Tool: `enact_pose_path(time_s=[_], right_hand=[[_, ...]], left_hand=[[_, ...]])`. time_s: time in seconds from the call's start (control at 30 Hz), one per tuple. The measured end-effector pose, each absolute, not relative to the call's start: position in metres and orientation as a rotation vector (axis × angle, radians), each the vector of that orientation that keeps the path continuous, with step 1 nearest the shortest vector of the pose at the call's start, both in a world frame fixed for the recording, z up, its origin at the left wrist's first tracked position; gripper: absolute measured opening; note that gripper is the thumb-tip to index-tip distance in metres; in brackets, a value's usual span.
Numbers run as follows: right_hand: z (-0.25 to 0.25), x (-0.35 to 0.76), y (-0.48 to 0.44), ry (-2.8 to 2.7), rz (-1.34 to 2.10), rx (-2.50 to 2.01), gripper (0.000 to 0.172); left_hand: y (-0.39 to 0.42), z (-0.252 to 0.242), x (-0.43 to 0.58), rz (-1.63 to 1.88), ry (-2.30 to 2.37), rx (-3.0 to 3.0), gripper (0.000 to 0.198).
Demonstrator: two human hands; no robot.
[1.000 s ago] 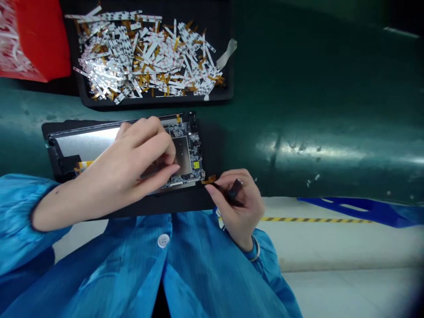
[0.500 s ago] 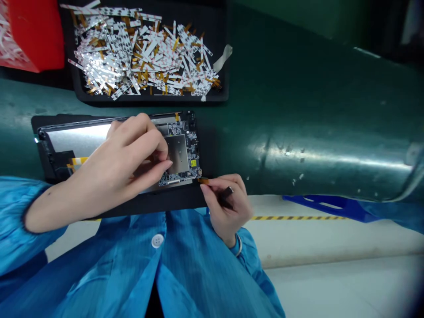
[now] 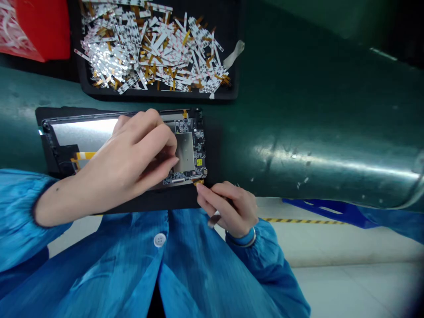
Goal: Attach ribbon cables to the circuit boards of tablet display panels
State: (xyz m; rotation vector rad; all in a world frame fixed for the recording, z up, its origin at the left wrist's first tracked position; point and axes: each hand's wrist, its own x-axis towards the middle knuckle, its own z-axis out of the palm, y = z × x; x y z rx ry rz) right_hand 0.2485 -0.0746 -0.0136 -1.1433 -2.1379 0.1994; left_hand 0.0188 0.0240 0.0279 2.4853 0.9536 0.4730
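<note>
An opened tablet (image 3: 89, 128) lies screen-down on a black pad (image 3: 132, 206); its back cover is off. A green-black circuit board (image 3: 200, 148) with a yellow label sits at its right end. My left hand (image 3: 132, 154) reaches over the tablet, thumb and fingers pinched at the metal plate; whatever they hold is hidden. At the board's lower right corner, my right hand (image 3: 232, 205) pinches a small orange flex cable (image 3: 198, 182) by the connector. A slim tool with a metal end (image 3: 214, 219) is tucked in that same hand.
A black tray (image 3: 159, 93) heaped with white and orange flex strips (image 3: 159, 48) stands behind the tablet. Left of it is a red bin (image 3: 43, 28) with white strips. The green work surface (image 3: 298, 132) stretches right. A blue plastic object (image 3: 331, 212) lies past the near edge.
My right hand has turned and brought the orange flex cable inward onto the board's corner. The tool in it now points downward. My left hand keeps its pinch; the whole view shifted slightly.
</note>
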Motion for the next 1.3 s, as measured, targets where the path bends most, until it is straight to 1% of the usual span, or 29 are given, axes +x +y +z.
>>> enact_pose_path(time_s=[0.13, 0.53, 0.67, 0.87, 1.07, 1.3], right_hand=[[-0.008, 0.247, -0.071, -2.186, 0.144, -1.127, 0.017], [0.003, 0.24, -0.067, -2.249, 0.064, -1.202, 0.016], [0.005, 0.238, -0.065, -2.227, 0.122, -1.233, 0.015], [0.001, 0.237, -0.067, -2.135, 0.183, -1.279, 0.015], [0.0, 0.233, -0.068, -2.07, 0.182, -1.361, 0.016], [0.004, 0.237, -0.06, -2.123, 0.359, -1.303, 0.011]], left_hand=[[0.024, 0.027, 0.019, 0.475, 0.943, 2.494, 0.009], [0.022, 0.027, 0.018, 0.407, 0.883, 2.59, 0.011], [0.018, 0.024, 0.018, 0.37, 0.702, 2.638, 0.02], [0.019, 0.023, 0.019, 0.373, 0.549, 2.539, 0.022], [0.02, 0.024, 0.018, 0.373, 0.531, 2.51, 0.025], [0.022, 0.026, 0.018, 0.359, 0.519, 2.492, 0.026]])
